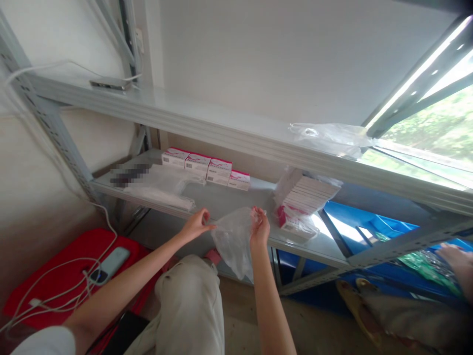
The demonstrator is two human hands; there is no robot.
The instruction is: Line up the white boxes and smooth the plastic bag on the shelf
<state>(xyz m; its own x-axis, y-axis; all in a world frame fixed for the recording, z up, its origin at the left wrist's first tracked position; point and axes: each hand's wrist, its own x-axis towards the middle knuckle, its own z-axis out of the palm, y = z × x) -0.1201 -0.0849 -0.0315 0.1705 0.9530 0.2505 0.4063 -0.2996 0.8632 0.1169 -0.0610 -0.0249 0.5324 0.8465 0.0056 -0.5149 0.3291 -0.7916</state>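
Note:
A clear plastic bag [234, 239] hangs between my two hands in front of the middle shelf. My left hand [197, 224] pinches its upper left corner between thumb and fingers. My right hand [260, 228] is closed on the bag's upper right edge, where the plastic bunches up. Behind my left hand, a stack of flat clear bags [158, 187] lies on the shelf. At the back stands a row of several small white and pink boxes [219, 171]. Right of my right hand sits a filled clear bag [306, 199] with a stack of similar boxes inside.
A grey metal rack [221, 133] spans the view; its upper shelf holds a crumpled plastic bag [328, 135] and a flat device [111, 84] with a cable. A red stool [48, 276] with a phone and white cables stands lower left. Another person's hand [456, 261] and blue bins are at right.

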